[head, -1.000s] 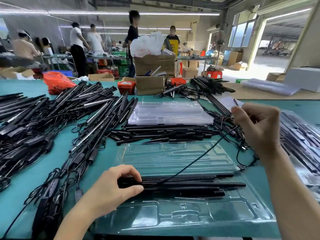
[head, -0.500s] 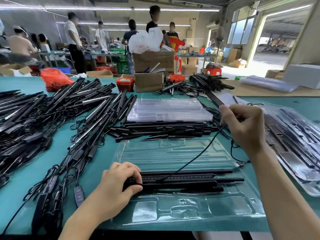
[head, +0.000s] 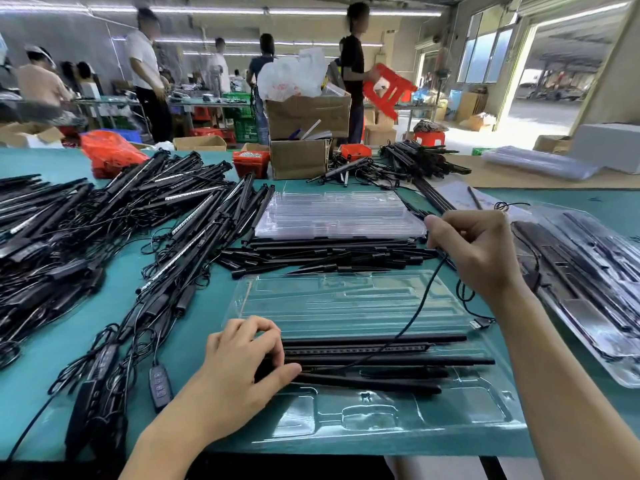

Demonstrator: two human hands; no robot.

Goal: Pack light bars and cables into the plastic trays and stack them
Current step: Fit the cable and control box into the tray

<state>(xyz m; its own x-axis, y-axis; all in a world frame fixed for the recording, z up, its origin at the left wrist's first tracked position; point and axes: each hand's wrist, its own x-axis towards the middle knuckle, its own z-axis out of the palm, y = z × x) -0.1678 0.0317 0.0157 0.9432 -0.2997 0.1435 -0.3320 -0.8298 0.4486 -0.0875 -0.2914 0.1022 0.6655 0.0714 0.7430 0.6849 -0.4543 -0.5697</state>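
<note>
On the green table (head: pixel 52 358) a clear plastic tray (head: pixel 346 299) lies at six o'clock, right before the person, with a bundle of black light bars (head: pixel 381 362) lying across its near half. The left hand (head: pixel 239 368), at seven o'clock, curls its fingers and thumb round the left end of that bundle and holds it down in the tray. The right hand (head: pixel 474 251), at three o'clock and raised above the tray's far right corner, pinches a thin black cable (head: pixel 420 303) between curled fingers; the cable runs taut from the hand down to the bars, and a slack loop hangs under the wrist to a USB plug (head: pixel 479 323) lying just beside the tray's right edge. At twelve o'clock a stack of empty trays (head: pixel 332 213) rests beyond a row of loose bars (head: pixel 322 254). At nine o'clock lies a big heap of bars and cables (head: pixel 104 230). At three o'clock, to the far right, lies a filled tray (head: pixel 588 271).
</note>
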